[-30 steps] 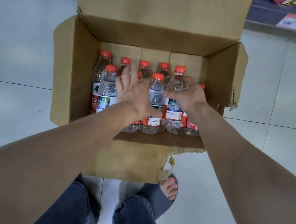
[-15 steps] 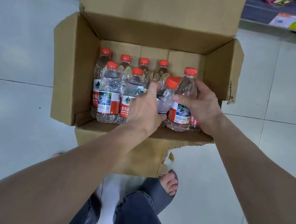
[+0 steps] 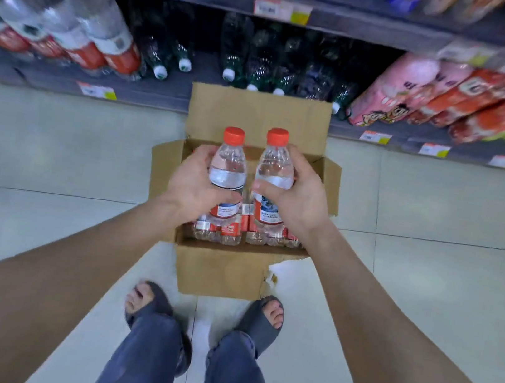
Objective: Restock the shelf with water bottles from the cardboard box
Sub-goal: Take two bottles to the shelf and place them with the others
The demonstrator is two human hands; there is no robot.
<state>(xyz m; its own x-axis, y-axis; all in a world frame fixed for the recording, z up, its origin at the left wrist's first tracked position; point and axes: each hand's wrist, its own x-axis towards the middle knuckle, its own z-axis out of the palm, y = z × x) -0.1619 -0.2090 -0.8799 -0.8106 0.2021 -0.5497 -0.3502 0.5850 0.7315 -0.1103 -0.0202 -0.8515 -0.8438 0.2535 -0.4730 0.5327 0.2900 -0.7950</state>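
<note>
An open cardboard box (image 3: 329,186) stands on the floor below me, with several red-capped water bottles (image 3: 232,231) still upright inside it. My left hand (image 3: 195,184) grips one clear water bottle (image 3: 228,163) with a red cap, held up above the box. My right hand (image 3: 299,195) grips a second water bottle (image 3: 274,165) of the same kind beside it. Both bottles are upright and nearly touching. The shelf (image 3: 198,65) lies ahead, just beyond the box's raised rear flap.
The lower shelf holds larger red-labelled water bottles (image 3: 97,33) at left, dark green bottles (image 3: 258,57) in the middle and pink and orange packs (image 3: 449,96) at right. Price tags line the shelf edges. My sandalled feet (image 3: 146,303) stand on the pale tiled floor behind the box.
Both hands have lifted a bottle each out of the box and raised them. My head has tilted up, so the shelf has come into view and the box looks smaller.
</note>
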